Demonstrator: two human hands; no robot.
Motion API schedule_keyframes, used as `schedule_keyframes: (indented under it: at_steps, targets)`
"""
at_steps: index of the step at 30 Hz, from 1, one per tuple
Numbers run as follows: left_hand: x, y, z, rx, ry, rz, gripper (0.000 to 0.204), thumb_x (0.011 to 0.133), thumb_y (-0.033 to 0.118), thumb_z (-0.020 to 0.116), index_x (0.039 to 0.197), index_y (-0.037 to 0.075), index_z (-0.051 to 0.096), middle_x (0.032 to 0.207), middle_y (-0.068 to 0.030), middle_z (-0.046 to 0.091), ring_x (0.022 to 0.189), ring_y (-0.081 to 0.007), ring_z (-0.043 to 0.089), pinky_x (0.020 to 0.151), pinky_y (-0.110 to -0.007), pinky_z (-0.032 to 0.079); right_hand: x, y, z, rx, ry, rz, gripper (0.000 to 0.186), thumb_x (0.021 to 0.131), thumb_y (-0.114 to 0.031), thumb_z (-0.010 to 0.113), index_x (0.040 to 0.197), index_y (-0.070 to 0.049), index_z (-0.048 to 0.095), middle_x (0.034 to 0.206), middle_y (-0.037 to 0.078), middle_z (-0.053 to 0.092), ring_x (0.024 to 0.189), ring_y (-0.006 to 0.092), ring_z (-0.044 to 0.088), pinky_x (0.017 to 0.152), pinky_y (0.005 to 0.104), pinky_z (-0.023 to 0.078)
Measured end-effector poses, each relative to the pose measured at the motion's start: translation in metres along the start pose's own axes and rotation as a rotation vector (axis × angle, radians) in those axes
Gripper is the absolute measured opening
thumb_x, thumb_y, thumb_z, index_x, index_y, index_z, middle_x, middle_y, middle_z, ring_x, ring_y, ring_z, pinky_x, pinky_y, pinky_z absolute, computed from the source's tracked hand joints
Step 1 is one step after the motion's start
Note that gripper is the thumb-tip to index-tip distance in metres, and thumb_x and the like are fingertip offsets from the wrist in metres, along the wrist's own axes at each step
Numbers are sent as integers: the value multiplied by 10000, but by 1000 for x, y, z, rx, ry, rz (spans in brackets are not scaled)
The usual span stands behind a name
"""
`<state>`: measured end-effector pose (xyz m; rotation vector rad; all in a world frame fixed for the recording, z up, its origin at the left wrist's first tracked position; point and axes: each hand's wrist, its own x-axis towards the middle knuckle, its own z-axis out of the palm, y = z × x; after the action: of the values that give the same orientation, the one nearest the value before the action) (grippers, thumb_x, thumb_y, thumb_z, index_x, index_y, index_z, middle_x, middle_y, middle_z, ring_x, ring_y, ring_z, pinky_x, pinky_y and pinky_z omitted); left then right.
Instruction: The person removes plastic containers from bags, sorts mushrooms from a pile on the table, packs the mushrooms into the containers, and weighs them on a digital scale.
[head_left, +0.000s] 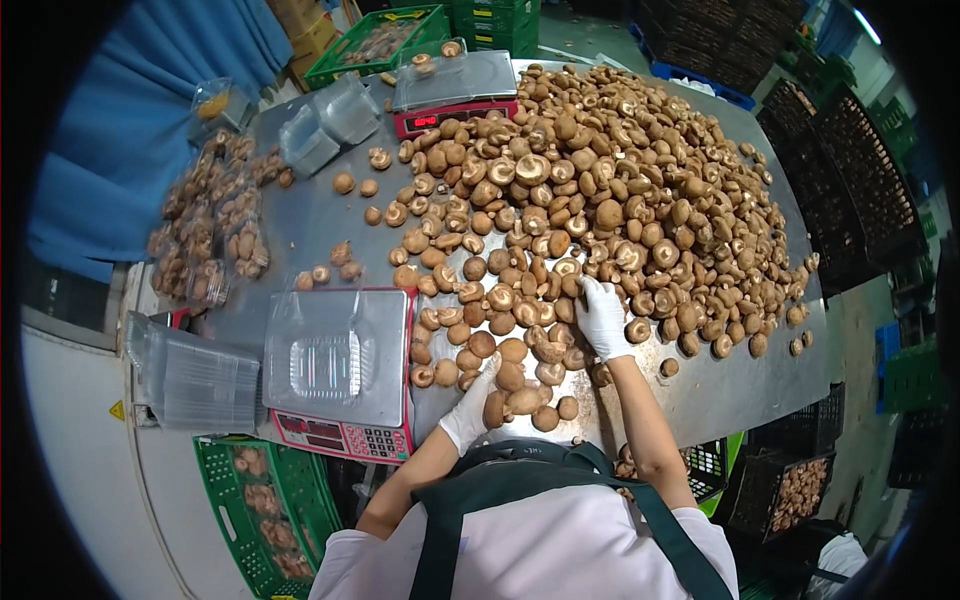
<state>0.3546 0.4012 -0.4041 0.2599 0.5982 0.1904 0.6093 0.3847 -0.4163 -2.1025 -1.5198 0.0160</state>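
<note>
Here, mushrooms (650, 200) crowd a metal table (720, 390) near blue curtains (140, 110).

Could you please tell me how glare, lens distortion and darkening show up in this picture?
In the head view, the steel table shines whitish between the left hand and right hand; in the head view, the clear tray on the near scale glints; in that same head view, straight edges bow toward the rim, and the corners fall to black.
</note>
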Motion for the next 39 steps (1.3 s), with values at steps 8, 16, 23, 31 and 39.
schedule_keyframes:
  at_steps: [8,16,23,31,39]
  targets:
    - [-5,1,-2,-35,-22,40,540,950,466,315,1204,17,476,1038,-191,606,779,-224,640,475,-254,514,6,1,1,-12,77,-35,437,705,-215,714,1112,-103,599,915,180,574,818,338,590,751,405,496]
    - [-12,4,9,-124,-113,61,530,948,389,320,1331,28,379,1176,-249,541,962,-275,605,630,-269,534,-32,-23,0,857,-135,513,158,794,-158,638,914,-60,666,787,121,599,727,227,600,681,313,486]
    - [-7,-3,-10,113,140,44,477,931,382,339,1201,15,482,1175,-242,554,794,-200,623,483,-270,521,-44,-51,-2,337,-125,241,353,761,-218,677,1097,-129,615,829,128,583,750,272,591,675,358,484]
    - [-37,-17,-49,126,28,-55,466,903,366,357,1061,-40,525,1196,-279,522,990,-402,597,572,-332,570,-53,-115,20,112,-428,-470,500,654,-246,704,1101,-59,582,901,164,591,824,307,574,696,384,494]
    - [-53,-9,-45,-124,-115,108,692,789,346,440,1382,40,258,1377,-279,328,1164,-457,461,919,-510,454,-52,-99,-6,943,-660,262,494,883,-167,550,1348,-70,415,733,8,587,640,100,527,615,264,454]
